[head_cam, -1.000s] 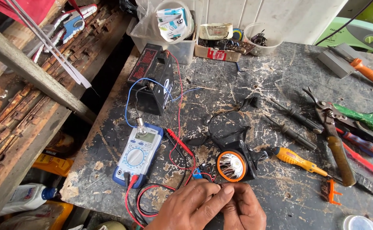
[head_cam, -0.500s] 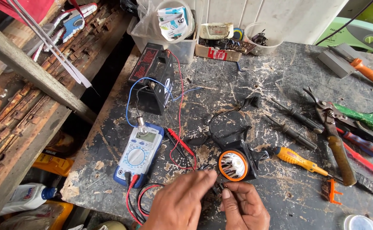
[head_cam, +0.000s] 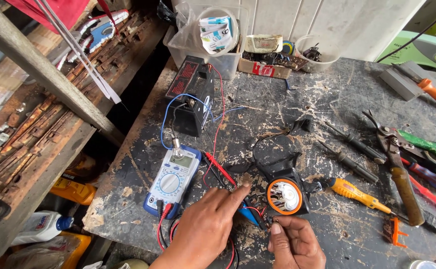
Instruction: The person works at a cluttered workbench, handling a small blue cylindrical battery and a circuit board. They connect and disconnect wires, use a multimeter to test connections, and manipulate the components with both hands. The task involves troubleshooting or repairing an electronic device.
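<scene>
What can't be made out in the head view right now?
- What the right hand pinches by the lamp: too small, covered by the thumb.
- Probe tips: hidden under the left hand.
- Meter reading: too small.
- Battery terminals: angled away, tangled in wires.
- Cutters and tools at right: cut off by the frame edge.
- Tub contents: behind cloudy plastic.

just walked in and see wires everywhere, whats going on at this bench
A person is working over a worn bench with bare hands. The left hand points a finger down among the red and black leads beside a blue multimeter. The right hand pinches something small just below a black lamp with an orange ring. A black battery with red and blue wires sits behind the meter. Screwdrivers and pruners lie untouched to the right.
</scene>
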